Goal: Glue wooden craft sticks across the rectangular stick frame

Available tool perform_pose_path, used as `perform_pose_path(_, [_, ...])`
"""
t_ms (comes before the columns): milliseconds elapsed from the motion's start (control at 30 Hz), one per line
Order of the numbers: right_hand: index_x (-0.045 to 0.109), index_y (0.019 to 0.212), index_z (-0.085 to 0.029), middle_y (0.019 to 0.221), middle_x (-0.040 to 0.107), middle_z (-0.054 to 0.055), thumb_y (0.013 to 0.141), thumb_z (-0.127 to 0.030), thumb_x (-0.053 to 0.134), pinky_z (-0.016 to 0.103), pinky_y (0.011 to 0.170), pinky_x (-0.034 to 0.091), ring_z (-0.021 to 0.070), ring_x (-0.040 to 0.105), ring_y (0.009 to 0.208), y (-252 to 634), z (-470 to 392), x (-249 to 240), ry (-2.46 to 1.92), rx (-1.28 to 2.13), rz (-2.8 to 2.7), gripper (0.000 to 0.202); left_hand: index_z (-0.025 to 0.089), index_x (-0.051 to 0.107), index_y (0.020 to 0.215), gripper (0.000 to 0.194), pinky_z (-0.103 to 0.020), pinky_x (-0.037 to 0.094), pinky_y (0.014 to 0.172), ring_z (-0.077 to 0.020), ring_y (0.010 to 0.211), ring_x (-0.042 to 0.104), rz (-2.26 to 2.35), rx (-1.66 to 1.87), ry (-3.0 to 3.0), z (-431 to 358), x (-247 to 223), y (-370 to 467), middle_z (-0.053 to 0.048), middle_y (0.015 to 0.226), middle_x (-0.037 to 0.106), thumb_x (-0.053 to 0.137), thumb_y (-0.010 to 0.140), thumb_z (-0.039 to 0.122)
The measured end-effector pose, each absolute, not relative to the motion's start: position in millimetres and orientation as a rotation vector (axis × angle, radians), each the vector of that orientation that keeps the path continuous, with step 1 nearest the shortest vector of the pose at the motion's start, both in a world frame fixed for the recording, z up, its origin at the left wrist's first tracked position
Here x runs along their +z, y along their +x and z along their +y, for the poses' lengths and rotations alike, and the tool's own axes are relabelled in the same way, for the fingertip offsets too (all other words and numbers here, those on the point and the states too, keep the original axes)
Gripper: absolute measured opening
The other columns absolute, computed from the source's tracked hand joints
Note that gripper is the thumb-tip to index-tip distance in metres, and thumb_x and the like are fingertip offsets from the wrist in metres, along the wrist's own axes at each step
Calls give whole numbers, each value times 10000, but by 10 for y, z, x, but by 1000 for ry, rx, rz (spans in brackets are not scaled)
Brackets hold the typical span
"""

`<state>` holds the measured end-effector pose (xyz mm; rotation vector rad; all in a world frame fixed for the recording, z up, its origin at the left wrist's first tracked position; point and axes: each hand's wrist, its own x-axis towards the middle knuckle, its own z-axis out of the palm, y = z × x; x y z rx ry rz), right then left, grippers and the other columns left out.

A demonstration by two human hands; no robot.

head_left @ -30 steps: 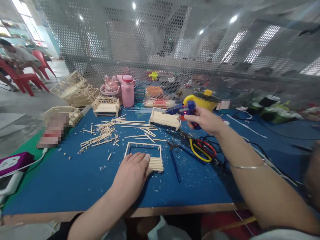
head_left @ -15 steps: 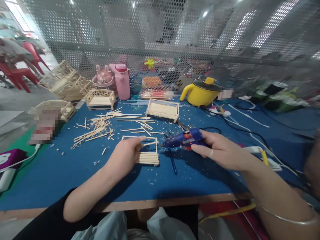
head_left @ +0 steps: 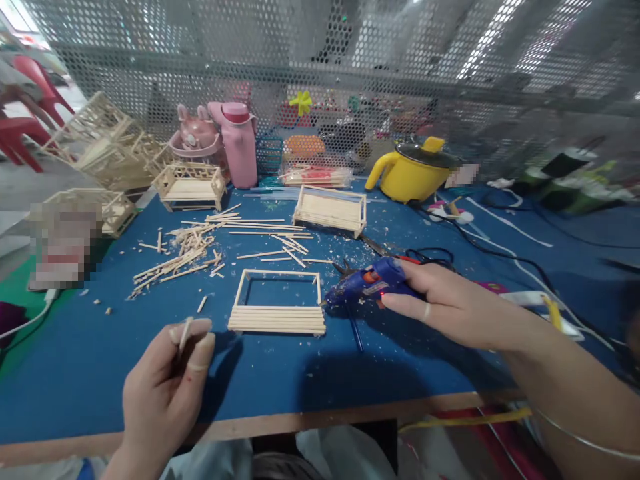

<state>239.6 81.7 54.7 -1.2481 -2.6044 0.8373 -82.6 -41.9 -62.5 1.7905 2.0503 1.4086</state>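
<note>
My right hand [head_left: 440, 300] is wrapped round a blue hot glue gun [head_left: 367, 283], its red light lit. The gun's nozzle points left, close to the right side of a small frame of wooden sticks [head_left: 277, 320]. That frame lies on the blue table; its front part is covered by a row of sticks laid side by side, and its rear part is an open rectangle. To the left of the frame, my left hand [head_left: 167, 383] is closed, pinching a short pale wooden stick [head_left: 185, 333] between thumb and finger. Pale coverings sit on the thumb and fingertip.
Loose sticks [head_left: 195, 250] lie in a heap behind the frame. Small wooden beds [head_left: 190, 190] and a stick-railed tray [head_left: 330, 210] stand farther back. A pink bottle [head_left: 239, 147], a yellow pot [head_left: 415, 177], pliers [head_left: 343, 268], a blue pen [head_left: 356, 330] and cables [head_left: 500, 253] surround the area.
My left hand has let go of the stick frame and moved left and nearer, now with a short stick in its pinch. The glue gun stays beside the frame in my right hand.
</note>
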Motion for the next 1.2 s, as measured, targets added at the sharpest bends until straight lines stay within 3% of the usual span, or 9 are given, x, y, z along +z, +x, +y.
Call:
perform_pose_path(233, [622, 962, -194, 866, 691, 65, 891, -486, 481, 363, 683, 453, 248, 624, 747, 2392, 848, 592, -1335, 726, -2633, 332, 270, 634, 1020, 309, -232, 524, 686, -180, 826, 690, 2029, 1114, 1712, -346, -604, -775, 8, 907, 728, 553, 851, 516])
perform_pose_path(400, [623, 973, -203, 925, 695, 70, 896, -452, 489, 380, 759, 458, 264, 626, 826, 2362, 856, 639, -1299, 767, -2628, 293, 304, 645, 985, 268, -257, 516, 707, -190, 836, 688, 2013, 1033, 1665, -348, -589, -754, 18, 927, 739, 554, 852, 517])
perform_pose_path(733, [636, 995, -207, 959, 700, 79, 890, -499, 489, 380, 761, 477, 266, 628, 833, 2436, 879, 701, -1356, 743, -2685, 343, 328, 664, 951, 273, -250, 474, 646, -175, 756, 676, 2059, 924, 1594, -353, -602, -769, 48, 862, 739, 530, 850, 543])
perform_pose_path(1033, [621, 1173, -276, 1051, 706, 40, 884, -485, 517, 375, 819, 512, 282, 642, 915, 1904, 1008, 604, -1135, 884, -2488, 371, 294, 682, 953, 148, -199, 508, 654, -131, 731, 683, 1868, 1065, 1784, -296, -601, -798, 45, 850, 739, 554, 880, 301])
perform_pose_path(1200, [601, 1199, -246, 1041, 702, 47, 903, -439, 502, 376, 801, 509, 255, 645, 873, 1420, 1100, 508, -955, 912, -2609, 367, 268, 670, 947, 247, -197, 520, 693, -123, 767, 682, 1825, 1083, 1793, -288, -569, -803, 34, 856, 731, 502, 837, 124])
